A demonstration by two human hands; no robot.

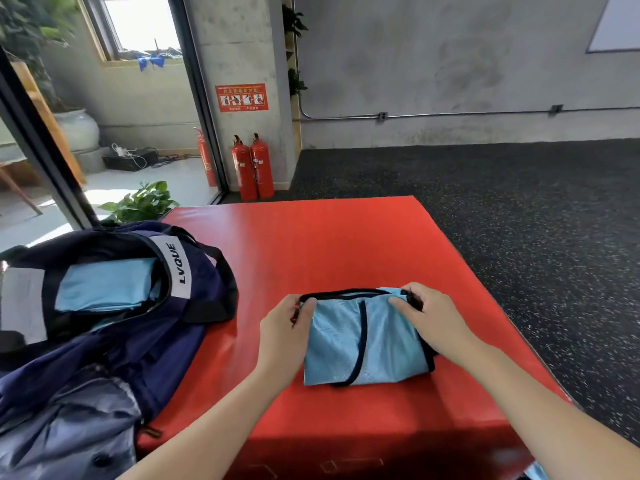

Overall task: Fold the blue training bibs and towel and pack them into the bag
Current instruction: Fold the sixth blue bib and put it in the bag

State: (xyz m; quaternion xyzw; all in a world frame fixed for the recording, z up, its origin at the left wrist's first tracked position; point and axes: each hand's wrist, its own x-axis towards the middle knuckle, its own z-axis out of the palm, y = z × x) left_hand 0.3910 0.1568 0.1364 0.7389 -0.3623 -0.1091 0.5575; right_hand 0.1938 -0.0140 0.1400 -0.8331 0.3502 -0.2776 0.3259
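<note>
The left hand pinches the far left corner of a folded blue bib, thumb and fingers curled over its black-trimmed edge. The right hand grips the far right corner the same way, its fingers lying on top of the cloth and its thumb hidden behind the fold. Between the two hands the bib lies flat as a rough rectangle on a red mat, with a black trim line curving down its middle — how many layers are folded under it cannot be told. A dark strip shows along its right edge under the right wrist, partly covered by the forearm.

To the left of the left hand, well apart from the bib, a navy bag lies open on the mat's edge. Inside its opening sits a folded light-blue piece; whether it is a bib or the towel is hard to make out. A white label reading LVQUE runs along the bag's rim. The bag's near end spills out of the frame at lower left, where greyish fabric is crumpled.

Near the right forearm, at the bottom edge, a scrap of light-blue cloth is cut off by the frame — too little shows to name it.

Beyond the hands, past the mat, two red fire extinguishers stand against a concrete pillar, and dark speckled flooring stretches to the right.
</note>
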